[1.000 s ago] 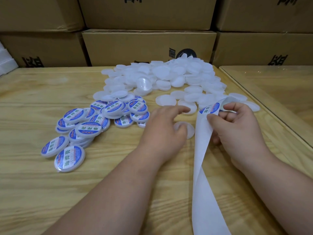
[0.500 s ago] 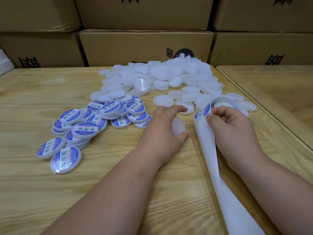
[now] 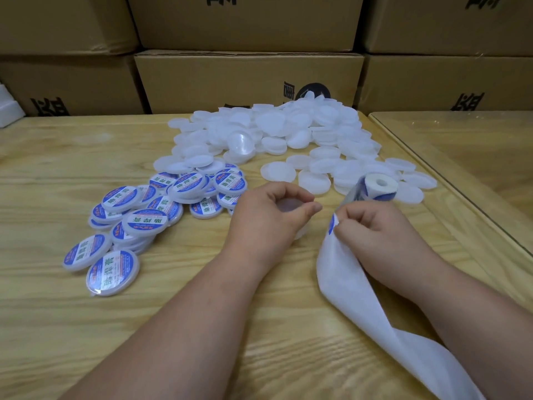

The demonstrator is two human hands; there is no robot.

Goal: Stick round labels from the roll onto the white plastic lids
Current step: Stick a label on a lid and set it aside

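My left hand [image 3: 269,219] grips one plain white lid [image 3: 288,204], raised on edge just above the wooden table [image 3: 202,327]. My right hand [image 3: 377,230] pinches a blue-and-white round label [image 3: 332,225] at the top of the white backing strip [image 3: 346,281]. The label roll [image 3: 377,186] lies just beyond my right hand. A large heap of plain white lids [image 3: 288,134] covers the far middle of the table. Several labelled lids [image 3: 144,220] lie in a pile to the left.
Stacked cardboard boxes [image 3: 248,79] wall off the back of the table. A glass-topped table [image 3: 467,151] adjoins on the right. The spent backing strip trails off toward the lower right. White foam [image 3: 8,111] sits at the far left edge.
My left hand lifted a plain lid off the table and tilted it up. My right hand drew nearer along the strip and now pinches a label; the roll came into full view.
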